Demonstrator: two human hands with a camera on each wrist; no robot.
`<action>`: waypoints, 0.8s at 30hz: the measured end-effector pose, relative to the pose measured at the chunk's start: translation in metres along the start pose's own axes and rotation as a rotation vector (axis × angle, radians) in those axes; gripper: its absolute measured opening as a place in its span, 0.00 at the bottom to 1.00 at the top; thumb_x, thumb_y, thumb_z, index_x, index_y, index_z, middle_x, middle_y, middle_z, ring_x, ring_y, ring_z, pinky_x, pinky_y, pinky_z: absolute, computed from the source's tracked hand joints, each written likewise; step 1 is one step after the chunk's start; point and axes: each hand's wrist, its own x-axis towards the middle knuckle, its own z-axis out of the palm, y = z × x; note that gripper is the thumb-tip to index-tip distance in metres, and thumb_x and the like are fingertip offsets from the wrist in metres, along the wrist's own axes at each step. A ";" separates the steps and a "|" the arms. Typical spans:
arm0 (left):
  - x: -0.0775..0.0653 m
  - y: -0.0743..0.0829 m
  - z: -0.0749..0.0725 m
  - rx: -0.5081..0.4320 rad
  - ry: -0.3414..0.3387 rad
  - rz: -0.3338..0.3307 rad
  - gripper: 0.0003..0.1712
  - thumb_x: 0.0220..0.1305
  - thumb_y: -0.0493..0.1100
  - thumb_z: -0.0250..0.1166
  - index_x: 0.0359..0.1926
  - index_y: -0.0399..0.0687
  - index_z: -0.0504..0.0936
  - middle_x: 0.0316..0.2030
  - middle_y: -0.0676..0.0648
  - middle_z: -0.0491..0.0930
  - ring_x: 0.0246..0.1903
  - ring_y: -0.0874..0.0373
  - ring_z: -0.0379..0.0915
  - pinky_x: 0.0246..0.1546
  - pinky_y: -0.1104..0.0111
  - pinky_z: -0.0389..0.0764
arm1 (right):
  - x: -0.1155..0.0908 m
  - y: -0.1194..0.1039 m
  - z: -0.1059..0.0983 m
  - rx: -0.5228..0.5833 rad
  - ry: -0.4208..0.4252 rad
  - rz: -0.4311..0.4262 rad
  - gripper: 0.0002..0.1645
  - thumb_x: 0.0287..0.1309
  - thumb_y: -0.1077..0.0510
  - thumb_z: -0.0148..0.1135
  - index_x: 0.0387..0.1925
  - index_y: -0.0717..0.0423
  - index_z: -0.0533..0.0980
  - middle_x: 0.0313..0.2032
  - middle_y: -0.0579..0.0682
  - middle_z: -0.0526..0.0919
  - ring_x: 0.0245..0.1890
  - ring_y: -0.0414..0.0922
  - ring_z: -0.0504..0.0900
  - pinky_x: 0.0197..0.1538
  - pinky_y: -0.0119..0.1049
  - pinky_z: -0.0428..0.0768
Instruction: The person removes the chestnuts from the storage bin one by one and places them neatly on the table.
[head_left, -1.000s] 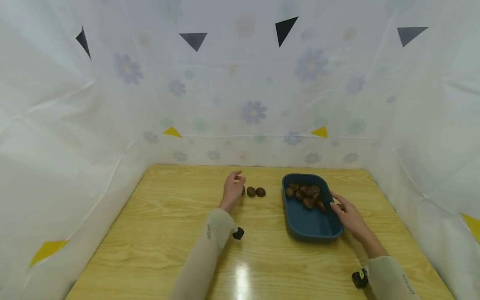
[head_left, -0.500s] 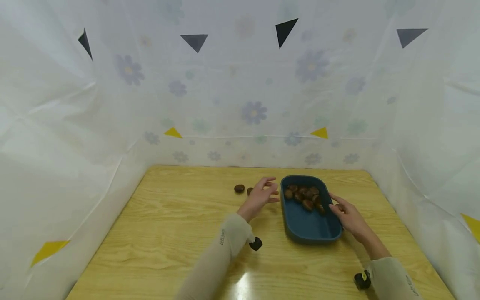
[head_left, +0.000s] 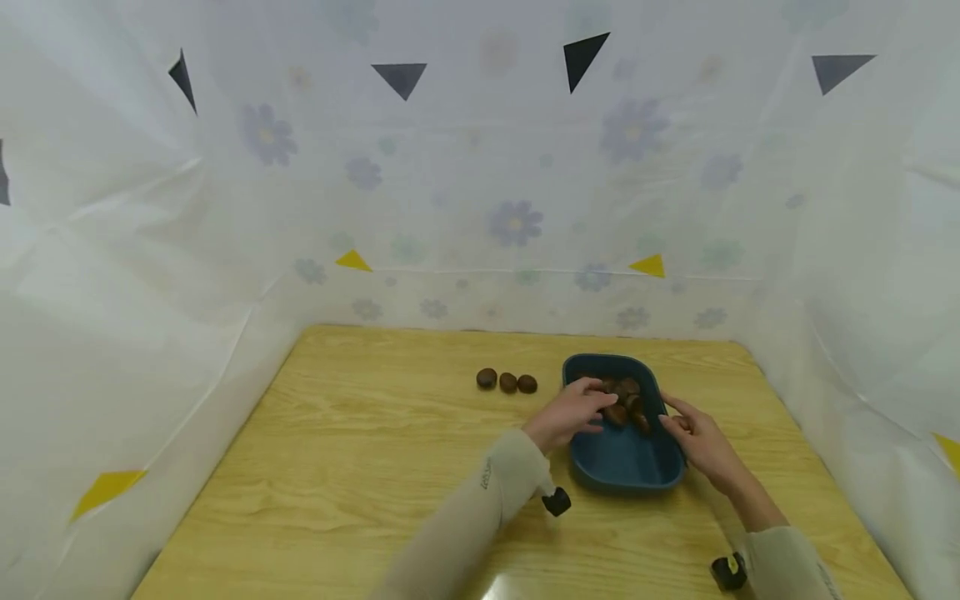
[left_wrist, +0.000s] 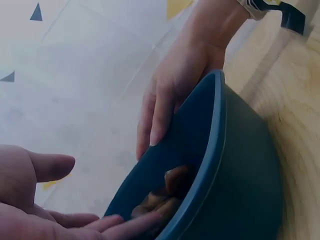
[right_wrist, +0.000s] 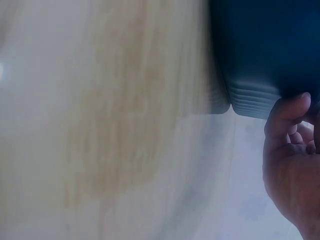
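Observation:
A deep blue, round-cornered plastic bin (head_left: 621,457) stands on the table's right side, with several glossy brown chestnuts (head_left: 636,410) gathered toward its far end. My left hand (head_left: 572,415) reaches over the bin's left rim. Its fingers extend down by the chestnuts, thumb spread away, and nothing shows between them in the left wrist view. My right hand (head_left: 701,446) grips the bin's right side by the rim; the right wrist view shows its thumb (right_wrist: 295,107) against the wall and the other fingers curled. Left of the bin, three chestnuts (head_left: 508,382) lie in a row.
The wood-grain table (head_left: 360,467) meets a white flowered sheet (head_left: 450,233) at the back, and similar sheeting rises on both sides. Yellow and dark triangles (head_left: 400,79) mark the sheets. A small black device (head_left: 557,502) sits at the left cuff.
My left hand has moved right from the chestnut row to over the bin, uncovering all three chestnuts. My right hand keeps its hold on the bin.

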 end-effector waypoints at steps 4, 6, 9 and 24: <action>0.004 -0.002 0.013 0.002 0.102 -0.052 0.38 0.76 0.49 0.63 0.78 0.39 0.61 0.72 0.38 0.67 0.66 0.36 0.70 0.63 0.42 0.79 | 0.001 0.000 0.001 0.014 -0.008 0.004 0.37 0.82 0.49 0.49 0.82 0.58 0.52 0.34 0.62 0.85 0.11 0.41 0.65 0.16 0.42 0.75; 0.006 -0.003 0.020 0.005 0.150 -0.069 0.38 0.76 0.48 0.64 0.78 0.38 0.61 0.72 0.37 0.67 0.65 0.37 0.71 0.63 0.41 0.78 | 0.000 0.000 0.000 0.014 -0.012 0.007 0.37 0.82 0.49 0.48 0.82 0.58 0.51 0.35 0.63 0.86 0.11 0.43 0.67 0.17 0.43 0.76; 0.009 -0.004 0.031 0.027 0.191 -0.082 0.38 0.74 0.48 0.65 0.76 0.36 0.62 0.71 0.37 0.68 0.65 0.37 0.72 0.63 0.40 0.78 | -0.003 -0.001 -0.001 0.002 0.000 0.015 0.37 0.82 0.49 0.48 0.82 0.57 0.52 0.34 0.61 0.86 0.11 0.44 0.67 0.17 0.44 0.76; 0.031 -0.034 0.055 0.139 0.188 -0.040 0.12 0.71 0.31 0.64 0.53 0.36 0.80 0.44 0.43 0.80 0.42 0.44 0.85 0.47 0.52 0.89 | -0.005 0.000 0.001 0.017 -0.003 0.034 0.37 0.82 0.48 0.49 0.82 0.57 0.53 0.25 0.52 0.79 0.12 0.39 0.65 0.16 0.39 0.73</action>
